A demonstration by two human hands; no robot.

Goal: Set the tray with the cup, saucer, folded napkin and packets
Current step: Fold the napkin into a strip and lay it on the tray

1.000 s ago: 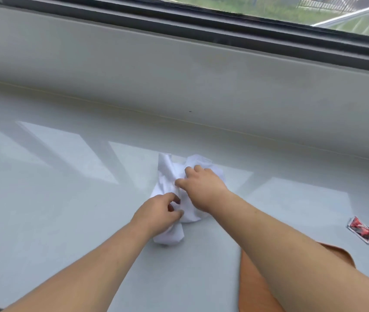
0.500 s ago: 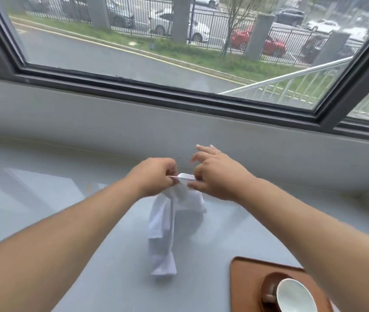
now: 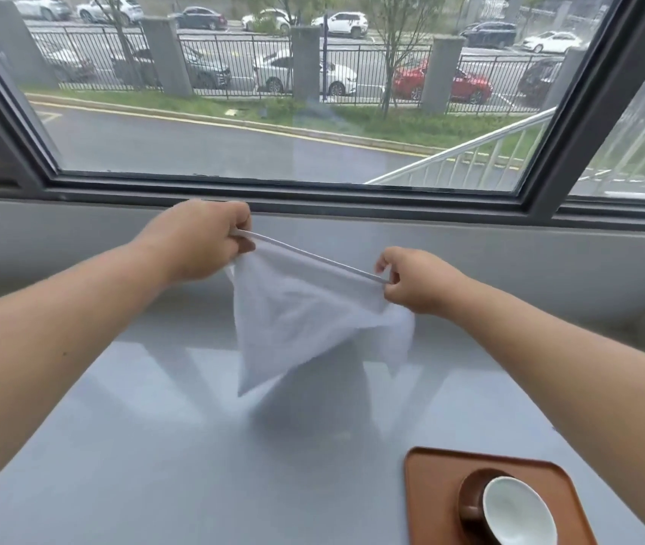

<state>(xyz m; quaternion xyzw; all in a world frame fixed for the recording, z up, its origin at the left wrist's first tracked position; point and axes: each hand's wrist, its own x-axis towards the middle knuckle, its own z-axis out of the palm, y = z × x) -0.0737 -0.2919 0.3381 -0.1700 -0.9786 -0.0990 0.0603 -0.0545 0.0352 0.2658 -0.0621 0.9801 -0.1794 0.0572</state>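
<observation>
Both hands up: left hand (image 3: 198, 239) and right hand (image 3: 415, 281) fingers pinching napkin (image 3: 305, 320) top corners, cloth hanging above tabletop (image 3: 155, 446). Cup (image 3: 513, 509) sits on saucer (image 3: 470, 489) on tray (image 3: 435, 485), lower right.

Counter (image 3: 155, 446) open left — tray (image 3: 431, 485) crowds near-right corner.

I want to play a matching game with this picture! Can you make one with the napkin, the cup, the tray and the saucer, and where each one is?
Things:
1. napkin
2. cup
3. tray
4. saucer

Places:
A. directly on the grey counter
B. held up by both hands
C. on the saucer
D. under the cup, on the tray

Pairs: 1-B, 2-C, 3-A, 4-D
</observation>
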